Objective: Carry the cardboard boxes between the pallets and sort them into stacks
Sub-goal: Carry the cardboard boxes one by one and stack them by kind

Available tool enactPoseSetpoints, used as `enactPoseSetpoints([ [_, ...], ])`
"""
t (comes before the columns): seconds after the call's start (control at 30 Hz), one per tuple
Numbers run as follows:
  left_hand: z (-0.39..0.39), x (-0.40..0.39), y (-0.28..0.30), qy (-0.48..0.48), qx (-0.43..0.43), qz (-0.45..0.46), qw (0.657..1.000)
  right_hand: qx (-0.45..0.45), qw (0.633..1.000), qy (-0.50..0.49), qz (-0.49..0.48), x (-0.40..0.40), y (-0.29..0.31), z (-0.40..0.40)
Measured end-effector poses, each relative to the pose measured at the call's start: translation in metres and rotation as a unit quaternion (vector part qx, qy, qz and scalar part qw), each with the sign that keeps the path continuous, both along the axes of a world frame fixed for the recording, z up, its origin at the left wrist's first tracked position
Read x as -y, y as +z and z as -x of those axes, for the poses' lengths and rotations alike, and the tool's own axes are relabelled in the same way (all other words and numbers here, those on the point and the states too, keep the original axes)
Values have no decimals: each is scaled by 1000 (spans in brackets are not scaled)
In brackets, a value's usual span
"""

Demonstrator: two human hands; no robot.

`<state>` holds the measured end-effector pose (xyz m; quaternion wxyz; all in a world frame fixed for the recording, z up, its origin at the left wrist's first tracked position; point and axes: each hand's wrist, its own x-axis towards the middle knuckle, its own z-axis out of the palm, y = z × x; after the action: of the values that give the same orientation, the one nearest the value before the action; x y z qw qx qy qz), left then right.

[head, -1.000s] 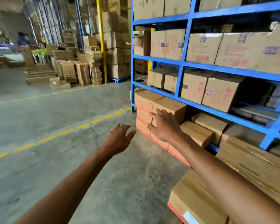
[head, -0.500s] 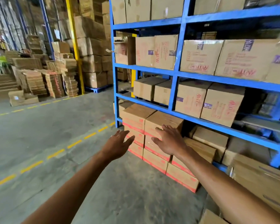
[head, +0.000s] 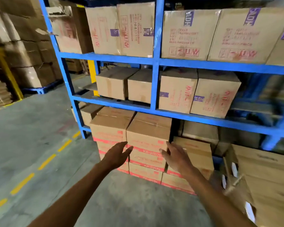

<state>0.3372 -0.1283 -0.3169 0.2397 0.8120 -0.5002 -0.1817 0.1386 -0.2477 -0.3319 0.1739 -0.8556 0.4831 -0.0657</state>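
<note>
Stacks of cardboard boxes with red bands stand on the floor under a blue rack. The top box of the middle stack (head: 148, 131) is brown with red print. My left hand (head: 117, 154) reaches out with straight fingers at that stack's left front corner. My right hand (head: 176, 155) is spread with straight fingers by the stack's right side, in front of a lower box (head: 197, 149). Neither hand holds anything. A second top box (head: 110, 126) sits to the left of the middle one.
The blue steel rack (head: 155, 63) carries printed boxes (head: 177, 92) on two shelves above. Larger boxes (head: 269, 177) crowd the right foreground. Bare concrete floor with a dashed yellow line (head: 47, 161) lies to the left. More stacked cartons (head: 28, 59) stand far left.
I have come closer to the stacks. My right hand left the top of the middle box and now hovers at its right side; my left hand moved up to its left corner.
</note>
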Motion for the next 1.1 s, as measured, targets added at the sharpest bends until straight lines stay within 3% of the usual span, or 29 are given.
enactPoseSetpoints([
  [0.3,-125,197,-97,-24,-40,-53,997,35,990,-112,-74,155,-90,-85],
  [0.57,-195,371,-217,41,-31,-81,995,32,967,-190,-164,326,-202,-131],
  [0.73,-209,412,-244,69,26,-137,988,107,929,-251,-250,369,-239,-147],
  [1.1,-194,412,-247,131,-70,-135,980,164,898,-335,-233,385,-222,-123],
])
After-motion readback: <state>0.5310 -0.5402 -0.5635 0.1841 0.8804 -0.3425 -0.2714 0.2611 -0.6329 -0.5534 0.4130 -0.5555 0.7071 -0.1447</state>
